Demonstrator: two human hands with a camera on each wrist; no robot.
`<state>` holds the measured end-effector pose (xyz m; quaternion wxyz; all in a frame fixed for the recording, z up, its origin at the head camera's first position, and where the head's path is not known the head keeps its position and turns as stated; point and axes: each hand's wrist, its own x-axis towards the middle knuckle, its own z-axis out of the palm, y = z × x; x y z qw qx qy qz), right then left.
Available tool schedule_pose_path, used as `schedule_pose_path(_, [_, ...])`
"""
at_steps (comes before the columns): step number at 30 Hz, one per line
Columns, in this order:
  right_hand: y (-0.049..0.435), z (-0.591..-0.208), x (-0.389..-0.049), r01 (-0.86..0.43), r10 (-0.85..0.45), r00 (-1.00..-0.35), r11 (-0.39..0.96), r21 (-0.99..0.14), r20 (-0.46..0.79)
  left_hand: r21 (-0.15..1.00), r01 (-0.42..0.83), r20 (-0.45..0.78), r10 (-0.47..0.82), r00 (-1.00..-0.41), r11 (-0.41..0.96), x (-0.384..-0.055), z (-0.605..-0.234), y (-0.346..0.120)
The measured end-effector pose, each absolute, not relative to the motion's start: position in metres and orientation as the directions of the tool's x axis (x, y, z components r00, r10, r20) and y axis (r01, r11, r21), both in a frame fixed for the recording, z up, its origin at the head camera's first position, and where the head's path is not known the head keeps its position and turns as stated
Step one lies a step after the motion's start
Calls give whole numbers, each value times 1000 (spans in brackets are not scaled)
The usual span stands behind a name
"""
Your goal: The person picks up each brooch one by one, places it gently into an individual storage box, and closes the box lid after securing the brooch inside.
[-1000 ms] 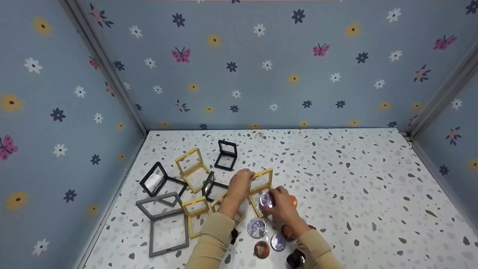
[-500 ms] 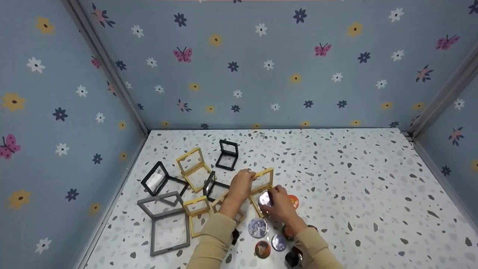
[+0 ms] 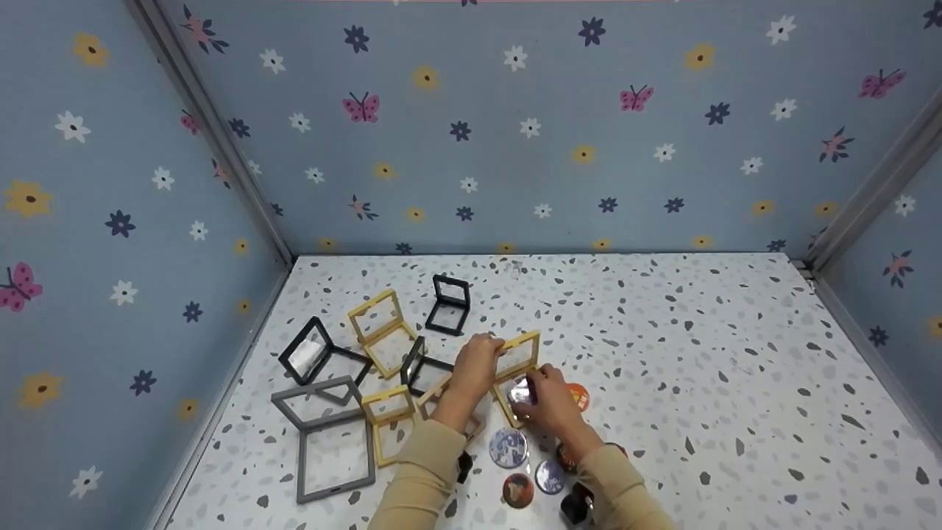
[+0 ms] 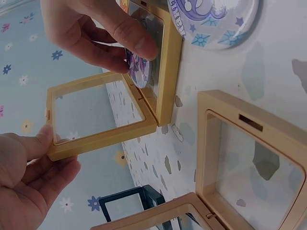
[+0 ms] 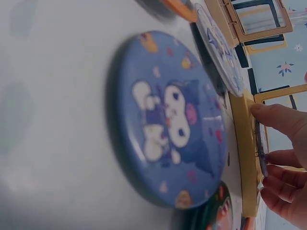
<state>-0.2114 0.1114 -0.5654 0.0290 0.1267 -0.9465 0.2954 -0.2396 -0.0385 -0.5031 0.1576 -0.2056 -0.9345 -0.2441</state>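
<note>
My left hand [image 3: 475, 368] pinches the raised lid of a yellow hinged display frame [image 3: 503, 400] between thumb and fingers. In the left wrist view the clear film in that lid [image 4: 103, 140] shows plainly. My right hand [image 3: 557, 403] holds a round button badge [image 4: 140, 73] by its edge, low over the frame's lower half. Part of the badge's printed face is hidden by the fingers. From the right wrist view, thumb and fingertips grip the badge's rim against the frame's film; whether it lies flat there I cannot tell.
Loose badges lie nearer me: a large purple-white one [image 3: 508, 447], a small blue one [image 3: 550, 477], a brown one [image 3: 518, 490]; an orange one [image 3: 578, 397] lies right. Leftward stand several open frames, including a grey one [image 3: 300, 464] and a small black one [image 3: 447, 316].
The right hand has tilted the badge and shifted it slightly left and down over the frame's lower half, uncovering more of the orange badge. The left hand keeps its hold on the lid.
</note>
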Motion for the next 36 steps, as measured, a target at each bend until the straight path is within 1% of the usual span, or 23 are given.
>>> schedule_pose_path(4, [111, -565, -211, -228, -219, -972, 807, -545, 84, 395, 458, 397, 302, -867, 796, -240, -504, -38])
schedule_pose_path(8, [112, -565, -210, -225, -224, -972, 812, -539, 68, 401, 456, 387, 304, -870, 795, -240, -504, -38])
schedule_pose_path(16, [117, -566, -208, -190, -211, -977, 780, -596, 35, 437, 454, 372, 304, -877, 776, -240, -505, -38])
schedule_pose_path(24, [127, -566, -205, -267, -235, -963, 775, -573, 131, 414, 472, 414, 301, -859, 778, -238, -505, -39])
schedule_pose_path(27, [131, -564, -203, -256, -224, -966, 777, -575, 128, 414, 471, 414, 300, -860, 779, -238, -505, -38])
schedule_pose_path(36, [144, -560, -201, -168, -187, -982, 795, -583, 27, 409, 476, 407, 311, -859, 779, -237, -505, -38])
